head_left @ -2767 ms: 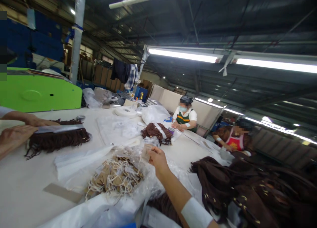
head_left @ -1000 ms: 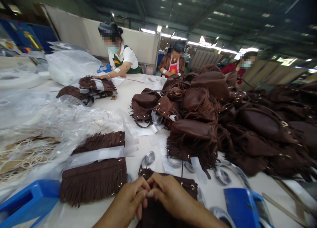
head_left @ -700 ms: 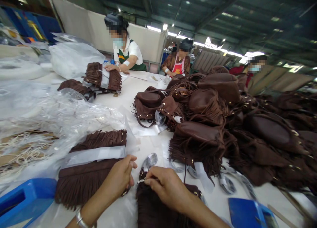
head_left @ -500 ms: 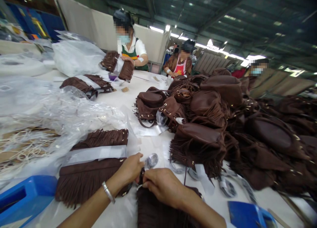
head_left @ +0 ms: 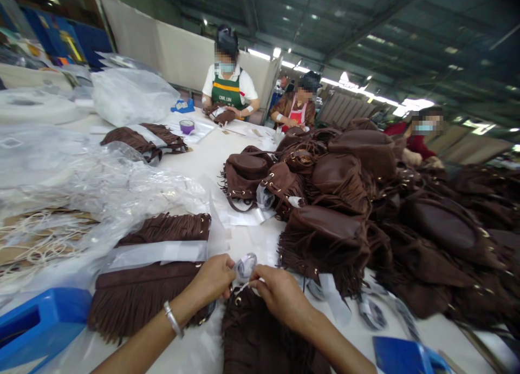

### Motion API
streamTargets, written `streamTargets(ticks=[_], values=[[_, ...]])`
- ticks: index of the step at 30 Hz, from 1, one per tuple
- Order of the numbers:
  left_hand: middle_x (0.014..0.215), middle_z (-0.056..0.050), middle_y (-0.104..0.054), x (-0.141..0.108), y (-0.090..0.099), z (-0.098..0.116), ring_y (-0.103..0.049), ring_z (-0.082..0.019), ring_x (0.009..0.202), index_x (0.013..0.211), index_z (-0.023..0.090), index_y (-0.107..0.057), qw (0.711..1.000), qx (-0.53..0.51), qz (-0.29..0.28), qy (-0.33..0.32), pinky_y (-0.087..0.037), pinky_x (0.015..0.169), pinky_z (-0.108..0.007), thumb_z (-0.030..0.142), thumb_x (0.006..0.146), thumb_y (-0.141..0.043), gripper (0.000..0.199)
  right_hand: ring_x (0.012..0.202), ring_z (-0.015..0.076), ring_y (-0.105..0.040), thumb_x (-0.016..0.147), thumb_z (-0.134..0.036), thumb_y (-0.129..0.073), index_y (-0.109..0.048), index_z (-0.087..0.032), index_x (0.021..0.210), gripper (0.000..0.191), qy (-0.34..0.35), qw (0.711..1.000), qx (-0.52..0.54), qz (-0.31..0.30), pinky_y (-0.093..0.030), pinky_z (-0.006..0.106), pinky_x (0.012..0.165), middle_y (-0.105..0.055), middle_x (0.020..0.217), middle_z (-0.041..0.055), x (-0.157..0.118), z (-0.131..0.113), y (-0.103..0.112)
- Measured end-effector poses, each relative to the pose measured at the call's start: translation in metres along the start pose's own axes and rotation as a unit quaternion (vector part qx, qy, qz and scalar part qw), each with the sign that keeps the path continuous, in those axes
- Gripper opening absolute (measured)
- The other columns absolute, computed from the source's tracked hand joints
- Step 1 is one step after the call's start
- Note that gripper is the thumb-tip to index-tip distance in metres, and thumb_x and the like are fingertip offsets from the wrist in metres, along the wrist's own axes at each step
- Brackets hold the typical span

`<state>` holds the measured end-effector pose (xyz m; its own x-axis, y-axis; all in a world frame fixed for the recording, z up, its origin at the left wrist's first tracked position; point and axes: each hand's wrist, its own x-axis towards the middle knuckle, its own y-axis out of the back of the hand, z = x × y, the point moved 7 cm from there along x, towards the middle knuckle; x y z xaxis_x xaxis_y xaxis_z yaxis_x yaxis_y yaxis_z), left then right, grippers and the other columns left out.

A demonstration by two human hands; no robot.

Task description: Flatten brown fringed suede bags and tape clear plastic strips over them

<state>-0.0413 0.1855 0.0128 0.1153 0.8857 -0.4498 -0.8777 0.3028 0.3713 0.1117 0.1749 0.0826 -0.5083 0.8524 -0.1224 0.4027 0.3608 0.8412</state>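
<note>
A dark brown fringed bag [head_left: 264, 330] lies on the white table right in front of me. At its top edge, my right hand [head_left: 276, 293] pinches a thin white string between thumb and fingers. My left hand [head_left: 219, 276], with a silver bangle on the wrist, is closed at the bag's top left corner; what its fingers hold is too small to make out. Just beyond both hands sits a clear wrapped coil [head_left: 246, 264]. Another fringed bag [head_left: 138, 293] with a pale band round it lies to the left, partly behind my left forearm.
Brown bags [head_left: 333, 174] are piled at the right. Clear plastic bags [head_left: 101, 184] and white strings [head_left: 44, 238] cover the left. Blue holders stand at lower left [head_left: 52, 320] and lower right [head_left: 402, 355]. A purple tape roll [head_left: 187, 126] lies farther back. Three people are across the table.
My right hand has moved slightly up and right, and a white string now shows at its fingers. The person in the green apron has lowered a brown bag and moved right.
</note>
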Motion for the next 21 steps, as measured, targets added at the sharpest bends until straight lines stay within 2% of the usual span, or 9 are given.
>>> streamTargets(ticks=[5, 9, 13, 16, 18, 21], values=[[0.043, 0.004, -0.057, -0.012, 0.011, 0.001, -0.045, -0.011, 0.034, 0.084, 0.020, -0.056, 0.999, -0.015, 0.047, -0.023, -0.030, 0.039, -0.020, 0.020, 0.075, -0.045, 0.015, 0.082, 0.0136, -0.060, 0.091, -0.021, -0.056, -0.065, -0.022, 0.091, 0.009, 0.026, 0.997, 0.045, 0.048, -0.036, 0.023, 0.073, -0.067, 0.091, 0.0002, -0.001, -0.009, 0.009], [0.049, 0.003, -0.061, -0.016, 0.013, -0.005, -0.052, -0.013, 0.038, 0.086, 0.021, -0.052, 0.995, -0.072, 0.064, -0.028, -0.036, 0.041, -0.021, 0.024, 0.077, -0.044, 0.012, 0.083, 0.0127, -0.060, 0.086, -0.020, -0.064, -0.067, -0.023, 0.088, 0.005, 0.034, 0.994, 0.090, 0.045, -0.037, 0.022, 0.073, -0.067, 0.087, -0.0020, 0.001, -0.016, 0.010], [0.055, 0.002, -0.063, -0.021, 0.016, -0.017, -0.054, -0.014, 0.042, 0.097, 0.020, -0.051, 0.982, -0.176, 0.066, -0.031, -0.037, 0.040, -0.022, 0.035, 0.076, -0.053, 0.026, 0.079, 0.0118, -0.061, 0.082, -0.021, -0.070, -0.072, -0.023, 0.083, 0.003, 0.012, 0.989, 0.141, 0.031, -0.037, 0.020, 0.069, -0.069, 0.082, -0.0027, 0.007, -0.012, 0.006], [0.052, 0.002, -0.062, -0.028, 0.023, -0.028, -0.046, -0.010, 0.037, 0.103, 0.018, -0.051, 0.983, -0.170, 0.071, -0.007, -0.030, 0.039, -0.019, 0.041, 0.076, -0.056, 0.036, 0.071, 0.0116, -0.062, 0.079, -0.029, -0.075, -0.074, -0.024, 0.081, 0.006, -0.024, 0.987, 0.157, 0.016, -0.036, 0.020, 0.063, -0.071, 0.077, -0.0034, 0.012, -0.006, 0.001], [0.058, 0.000, -0.067, -0.034, 0.027, -0.035, -0.047, -0.009, 0.037, 0.106, 0.017, -0.052, 0.984, -0.159, 0.078, 0.016, -0.029, 0.038, -0.018, 0.047, 0.075, -0.060, 0.043, 0.068, 0.0119, -0.063, 0.077, -0.036, -0.077, -0.076, -0.025, 0.083, 0.012, -0.042, 0.987, 0.155, 0.004, -0.036, 0.020, 0.061, -0.073, 0.075, -0.0036, 0.015, -0.004, -0.002], [0.072, -0.004, -0.073, -0.044, 0.033, -0.043, -0.061, -0.014, 0.048, 0.106, 0.018, -0.055, 0.975, -0.186, 0.117, 0.038, -0.043, 0.043, -0.021, 0.051, 0.071, -0.068, 0.049, 0.072, 0.0127, -0.067, 0.080, -0.037, -0.073, -0.077, -0.028, 0.088, 0.013, -0.030, 0.989, 0.145, -0.004, -0.039, 0.020, 0.064, -0.076, 0.079, -0.0034, 0.019, -0.009, -0.005]])
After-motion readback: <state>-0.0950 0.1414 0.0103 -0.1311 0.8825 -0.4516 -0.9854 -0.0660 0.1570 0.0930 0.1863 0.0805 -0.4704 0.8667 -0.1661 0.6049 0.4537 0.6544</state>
